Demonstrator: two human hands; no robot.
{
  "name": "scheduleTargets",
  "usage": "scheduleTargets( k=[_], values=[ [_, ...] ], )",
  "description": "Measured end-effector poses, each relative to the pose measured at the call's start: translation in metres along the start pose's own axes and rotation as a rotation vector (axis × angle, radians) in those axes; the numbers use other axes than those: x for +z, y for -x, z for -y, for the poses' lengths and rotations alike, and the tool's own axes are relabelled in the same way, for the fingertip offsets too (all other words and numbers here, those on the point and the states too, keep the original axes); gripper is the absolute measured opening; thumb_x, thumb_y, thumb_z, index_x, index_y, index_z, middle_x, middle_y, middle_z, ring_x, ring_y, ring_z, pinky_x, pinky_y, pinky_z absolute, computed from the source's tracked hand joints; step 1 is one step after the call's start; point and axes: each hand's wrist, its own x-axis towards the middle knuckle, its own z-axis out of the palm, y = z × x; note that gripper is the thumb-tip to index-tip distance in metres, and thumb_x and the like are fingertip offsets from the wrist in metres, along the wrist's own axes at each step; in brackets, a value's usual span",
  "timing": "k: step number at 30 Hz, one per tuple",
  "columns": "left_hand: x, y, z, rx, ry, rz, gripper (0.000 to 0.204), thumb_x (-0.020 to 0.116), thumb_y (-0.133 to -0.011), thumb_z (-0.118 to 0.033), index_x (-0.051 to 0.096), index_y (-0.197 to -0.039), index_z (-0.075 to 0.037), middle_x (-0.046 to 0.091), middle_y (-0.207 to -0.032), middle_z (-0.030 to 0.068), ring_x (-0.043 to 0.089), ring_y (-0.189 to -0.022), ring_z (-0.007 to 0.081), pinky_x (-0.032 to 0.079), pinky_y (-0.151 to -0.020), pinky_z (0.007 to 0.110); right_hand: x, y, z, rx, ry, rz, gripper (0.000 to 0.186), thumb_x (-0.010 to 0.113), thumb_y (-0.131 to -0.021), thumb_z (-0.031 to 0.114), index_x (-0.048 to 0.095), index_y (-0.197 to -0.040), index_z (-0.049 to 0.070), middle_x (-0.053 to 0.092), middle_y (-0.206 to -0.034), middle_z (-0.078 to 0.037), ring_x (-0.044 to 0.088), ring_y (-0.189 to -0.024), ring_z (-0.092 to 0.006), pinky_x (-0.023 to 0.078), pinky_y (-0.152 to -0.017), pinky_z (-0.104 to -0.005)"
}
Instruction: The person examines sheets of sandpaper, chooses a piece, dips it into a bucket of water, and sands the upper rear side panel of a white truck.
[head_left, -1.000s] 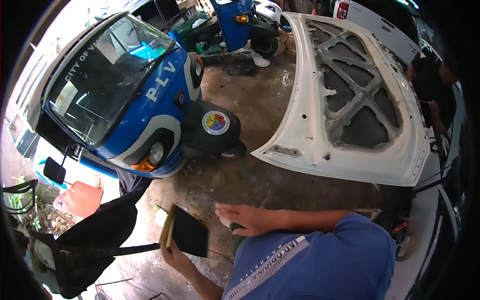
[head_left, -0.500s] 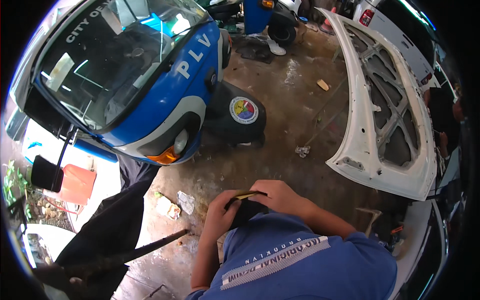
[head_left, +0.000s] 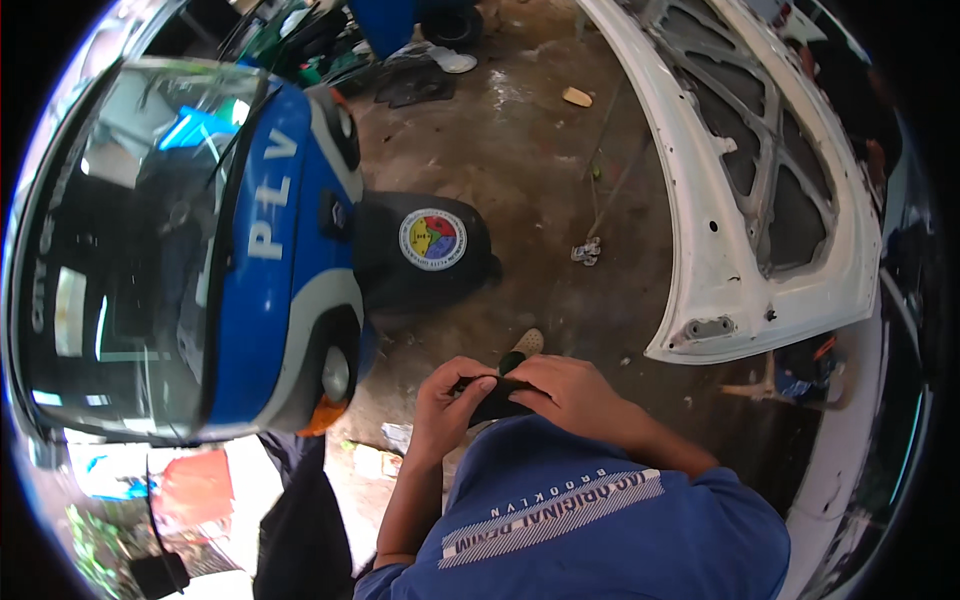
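Yellow edge gone from view, black sheet (head_left: 492, 404) now mostly covered: left hand (head_left: 444, 402) and right hand (head_left: 565, 388) both pinching it at 6 o'clock, against blue shirt (head_left: 640, 540). Reads as proper two-hand work now. Second ago left alone had it, right looked free. Sandal (head_left: 528, 343) now peeking out at 12 o'clock from hands, hidden half second back.

I've got a lane of brown floor (head_left: 530, 180) fwd of the hands (head_left: 565, 390), betw the blue vehicle (head_left: 265, 220) on the L and the white panel (head_left: 685, 260) on the R, w/ a crumpled scrap (head_left: 587, 252) & a tan slab (head_left: 577, 96) lying in it. The vehicle's dark fender (head_left: 385, 250) juts in from the L, and the panel's near corner blocks fwd-R. Close in, I see a blue shirt (head_left: 620, 540) right behind the hands and a tan shoe (head_left: 527, 343) just past them.
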Motion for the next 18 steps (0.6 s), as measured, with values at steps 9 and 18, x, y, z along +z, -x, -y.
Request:
scheduleTargets(
  k=[9, 18],
  values=[
    [0.019, -0.148, -0.020, 0.220, 0.005, 0.531, 0.009, 0.059, -0.090, 0.004, 0.063, -0.097, -0.001, 0.065, -0.097, 0.0116, 0.063, -0.092, 0.0197, 0.048, -0.085, 0.031, -0.068, -0.042, -0.034, 0.085, 0.189, -0.244, 0.015, 0.067, -0.089, 0.016, 0.064, -0.098, 0.005, 0.066, -0.090, -0.008, 0.065, -0.080, -0.0284, 0.051, -0.066, -0.0367],
    [0.093, -0.231, -0.042, 0.460, -0.222, 0.874, 0.010, 0.064, -0.092, -0.004, 0.065, -0.102, -0.001, 0.071, -0.104, 0.0119, 0.068, -0.098, 0.0238, 0.052, -0.085, 0.034, -0.108, -0.025, -0.054, 0.373, 0.198, -0.499, 0.009, 0.060, -0.090, 0.007, 0.062, -0.097, 0.002, 0.063, -0.090, -0.016, 0.062, -0.083, -0.0374, 0.049, -0.070, -0.0438]
  ],
)
